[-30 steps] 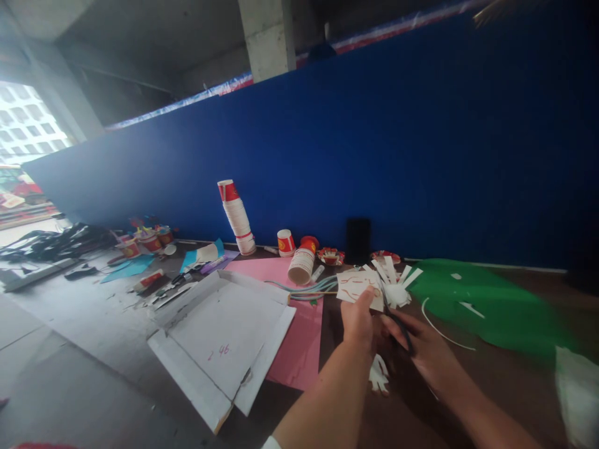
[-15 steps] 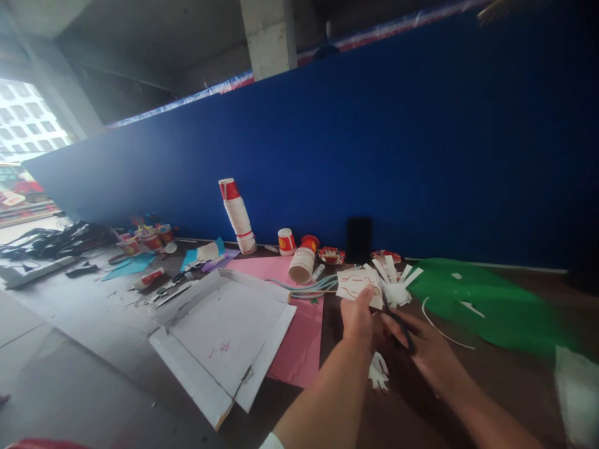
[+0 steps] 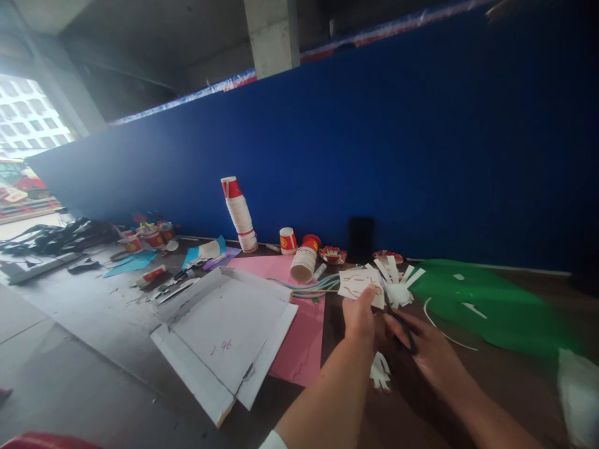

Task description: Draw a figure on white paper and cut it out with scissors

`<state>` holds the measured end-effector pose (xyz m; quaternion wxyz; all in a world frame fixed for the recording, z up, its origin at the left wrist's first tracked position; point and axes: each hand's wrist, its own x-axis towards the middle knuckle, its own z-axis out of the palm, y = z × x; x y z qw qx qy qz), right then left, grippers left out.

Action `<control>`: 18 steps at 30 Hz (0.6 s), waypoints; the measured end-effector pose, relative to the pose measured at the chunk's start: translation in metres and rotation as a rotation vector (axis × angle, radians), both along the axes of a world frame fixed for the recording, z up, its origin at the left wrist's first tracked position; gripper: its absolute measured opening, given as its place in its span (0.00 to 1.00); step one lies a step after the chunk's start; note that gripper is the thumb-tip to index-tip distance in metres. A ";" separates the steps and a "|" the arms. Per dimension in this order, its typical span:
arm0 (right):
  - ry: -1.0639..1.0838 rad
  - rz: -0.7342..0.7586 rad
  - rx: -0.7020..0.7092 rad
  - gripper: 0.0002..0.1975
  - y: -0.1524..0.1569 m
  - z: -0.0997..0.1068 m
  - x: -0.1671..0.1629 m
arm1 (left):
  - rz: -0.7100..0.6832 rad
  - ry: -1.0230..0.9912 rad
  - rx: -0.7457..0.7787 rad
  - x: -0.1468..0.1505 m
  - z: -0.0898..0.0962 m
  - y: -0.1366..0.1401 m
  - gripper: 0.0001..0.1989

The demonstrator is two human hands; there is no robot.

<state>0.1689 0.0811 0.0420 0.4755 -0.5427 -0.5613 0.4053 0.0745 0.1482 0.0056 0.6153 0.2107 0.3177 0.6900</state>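
My left hand (image 3: pixel 359 313) pinches a piece of white paper (image 3: pixel 356 284) marked with brown-red curved lines, its thumb on top. Closed round the handles of dark scissors (image 3: pixel 402 327) is my right hand (image 3: pixel 423 343), just right of the left one. The blades point up and away, at the right edge of the paper; whether they touch it I cannot tell. Behind the scissors lies a white cup cut into spread strips (image 3: pixel 399 292). Partly hidden under my hands is a white cut-out (image 3: pixel 380 373) with finger-like slits.
A white cardboard box lid (image 3: pixel 219 330) lies on pink paper (image 3: pixel 299 340) to the left. Farther back stand a tall leaning stack of paper cups (image 3: pixel 240 215) and a tipped stack (image 3: pixel 303 263). Green paper (image 3: pixel 486 305) with scraps is at right. A blue partition (image 3: pixel 374 156) closes off the back.
The view has shifted very slightly. Both hands, the paper and the scissors keep nearly the same pose.
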 end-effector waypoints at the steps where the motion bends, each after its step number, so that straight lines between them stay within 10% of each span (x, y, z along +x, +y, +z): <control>1: -0.001 -0.008 0.010 0.23 0.000 -0.001 0.000 | 0.001 -0.004 -0.003 0.000 0.000 0.000 0.21; 18: -0.007 -0.026 0.029 0.25 0.000 0.003 0.000 | -0.009 -0.032 0.012 -0.001 0.003 -0.001 0.24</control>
